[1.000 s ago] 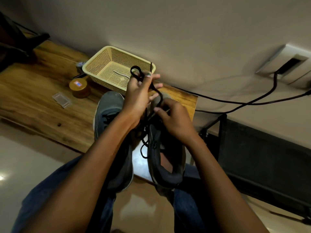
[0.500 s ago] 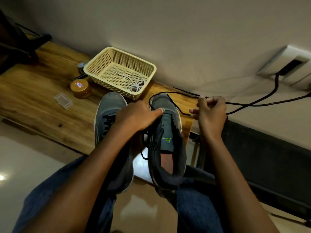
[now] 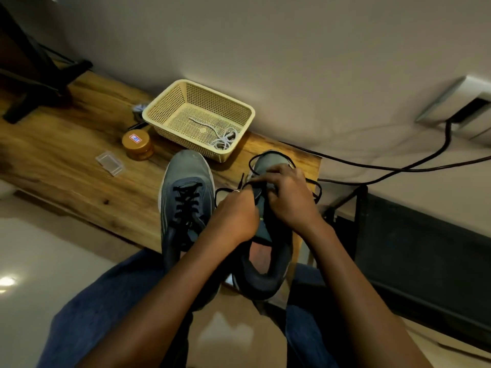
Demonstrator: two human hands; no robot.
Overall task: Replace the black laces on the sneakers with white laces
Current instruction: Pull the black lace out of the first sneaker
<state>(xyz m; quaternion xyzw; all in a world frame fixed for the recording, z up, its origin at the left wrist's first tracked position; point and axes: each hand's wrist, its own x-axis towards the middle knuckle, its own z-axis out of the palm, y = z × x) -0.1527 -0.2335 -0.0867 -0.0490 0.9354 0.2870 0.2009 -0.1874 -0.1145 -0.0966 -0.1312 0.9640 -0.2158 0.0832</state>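
Black lace (image 3: 268,158) loops slack over the toe of the right-hand sneaker (image 3: 268,235) at frame centre, partly unthreaded. My left hand (image 3: 233,216) and right hand (image 3: 289,197) both pinch it at the eyelets, fingers curled. I judge unlacing is underway; next, draw it free. White laces (image 3: 224,138) wait in the basket (image 3: 164,102) above on the counter (image 3: 66,166).

Quick count: two grey sneakers (image 3: 187,197), one still laced black at 9 o'clock of the other (image 3: 268,235). One cream basket (image 3: 170,102), one white lace bundle (image 3: 224,139), one amber jar (image 3: 137,144), one clear little case (image 3: 110,163), two hands.
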